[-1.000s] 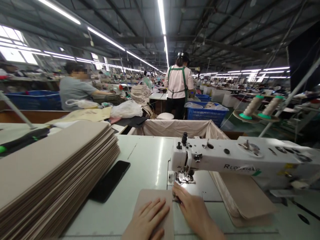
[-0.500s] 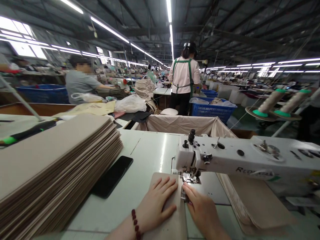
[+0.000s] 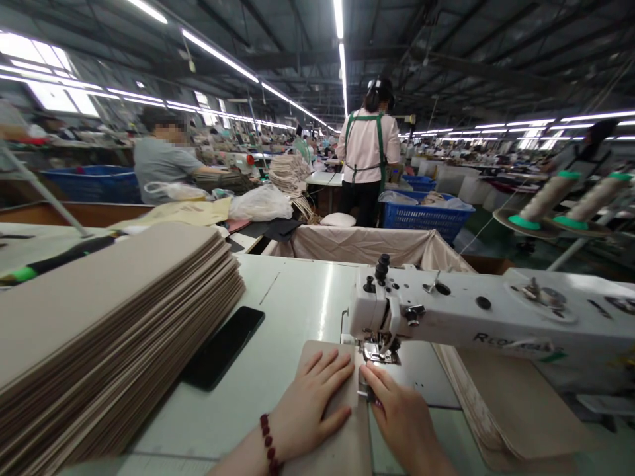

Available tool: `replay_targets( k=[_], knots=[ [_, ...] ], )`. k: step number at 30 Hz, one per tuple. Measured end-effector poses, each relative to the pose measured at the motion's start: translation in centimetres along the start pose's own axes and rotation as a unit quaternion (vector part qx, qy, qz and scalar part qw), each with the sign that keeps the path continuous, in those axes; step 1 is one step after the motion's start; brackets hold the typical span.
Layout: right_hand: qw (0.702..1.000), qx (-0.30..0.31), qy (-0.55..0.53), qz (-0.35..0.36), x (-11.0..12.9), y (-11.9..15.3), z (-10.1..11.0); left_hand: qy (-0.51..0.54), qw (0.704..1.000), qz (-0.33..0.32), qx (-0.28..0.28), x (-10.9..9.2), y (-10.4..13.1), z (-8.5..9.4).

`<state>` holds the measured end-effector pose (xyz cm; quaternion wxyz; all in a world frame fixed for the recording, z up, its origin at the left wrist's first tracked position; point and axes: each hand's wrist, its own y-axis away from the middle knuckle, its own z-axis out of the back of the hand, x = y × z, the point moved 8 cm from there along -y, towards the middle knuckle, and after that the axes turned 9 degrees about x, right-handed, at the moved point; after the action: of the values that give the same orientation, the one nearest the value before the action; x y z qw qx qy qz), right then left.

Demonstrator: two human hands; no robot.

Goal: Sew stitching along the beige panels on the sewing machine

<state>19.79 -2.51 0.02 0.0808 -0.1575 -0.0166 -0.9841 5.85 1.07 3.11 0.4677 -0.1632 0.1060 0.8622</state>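
A long beige panel with rounded corners lies on the sewing table, its right edge beside the presser foot of a white sewing machine. My left hand presses flat on this panel, fingers apart, a dark red bead bracelet at the wrist. Just below the presser foot, my right hand has its fingers together at the panel's right edge, by a small metal guide. Its thumb and fingertips are partly hidden, but they seem to grip that edge.
To the left stands a tall stack of beige panels, with a black phone beside it. More panels lie under the machine arm. Thread cones stand at right. Beyond the table are a cloth-lined bin, a blue crate and co-workers.
The view has shifted very slightly. At the far right, a person now shows behind the thread cones. Both my hands and the panel stay essentially in place.
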Motion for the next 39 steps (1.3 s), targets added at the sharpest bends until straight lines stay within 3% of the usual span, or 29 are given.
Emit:
replay_targets(
  k=[19,28,39],
  knots=[
    [1.000,-0.007,-0.020,0.003,0.1,0.1,0.5,0.020,1.000,-0.007,-0.005,0.6,0.0,0.3],
    [1.000,0.001,-0.002,-0.012,0.2,0.0,0.6,-0.001,0.996,0.055,-0.069,2.1,0.5,0.7],
    [1.000,-0.005,-0.021,-0.005,0.0,0.1,0.6,0.002,0.996,0.061,-0.058,2.1,0.5,0.6]
  ],
)
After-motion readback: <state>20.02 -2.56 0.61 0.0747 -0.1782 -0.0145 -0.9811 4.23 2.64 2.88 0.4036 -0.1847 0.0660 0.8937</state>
